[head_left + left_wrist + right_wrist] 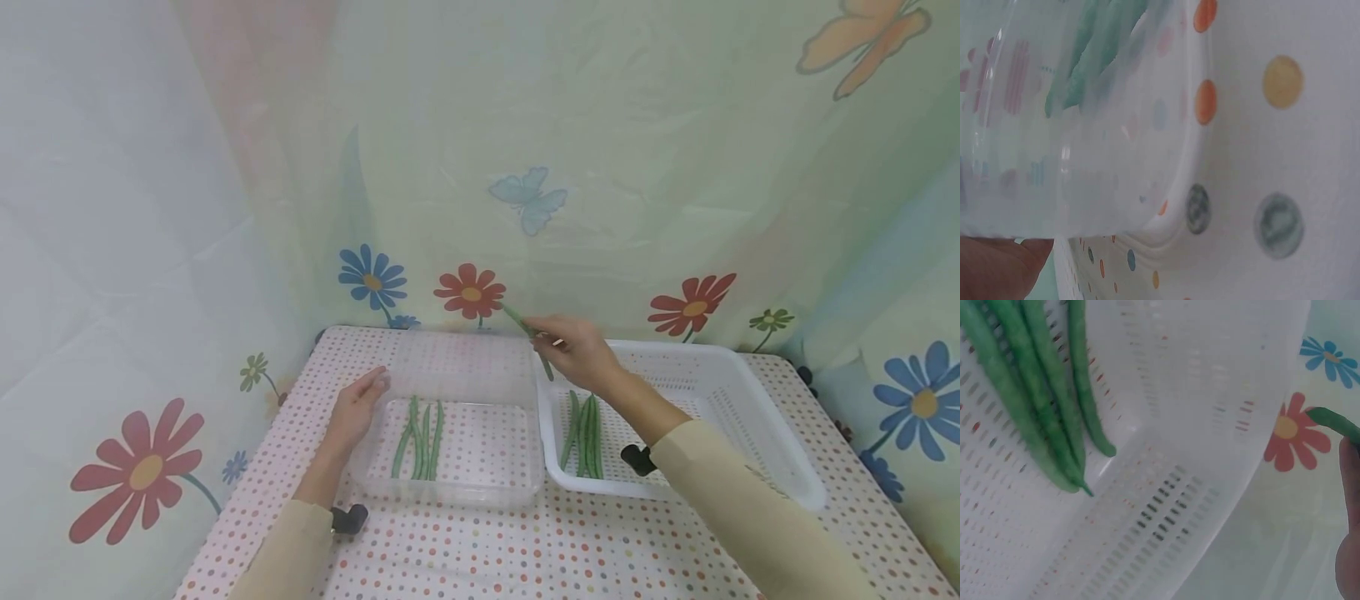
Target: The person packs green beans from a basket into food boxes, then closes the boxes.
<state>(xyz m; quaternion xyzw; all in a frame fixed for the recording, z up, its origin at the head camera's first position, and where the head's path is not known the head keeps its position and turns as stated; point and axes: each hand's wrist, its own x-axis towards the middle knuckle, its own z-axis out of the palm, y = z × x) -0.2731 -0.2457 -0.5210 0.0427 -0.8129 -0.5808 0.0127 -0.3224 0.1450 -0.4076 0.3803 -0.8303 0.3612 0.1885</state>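
My right hand (pixel 573 346) pinches a green bean (pixel 517 319) above the back left rim of the white perforated basket (pixel 750 392). Part of that hand shows at the right edge of the right wrist view, with the bean's tip (pixel 1329 419) sticking out. Several green beans (pixel 590 433) lie in the left part of the basket. Left of the basket stands a clear plastic container (pixel 487 492) with several green beans (pixel 420 442) inside. My left hand (pixel 356 412) rests at the container's back left side, fingers extended; in the left wrist view the container partly hides it.
A see-through lid-like panel (pixel 465 367) extends behind the clear container. Both containers stand side by side on a dotted tablecloth (pixel 450 550). A flowered curtain (pixel 600 208) hangs close behind the table and along its sides.
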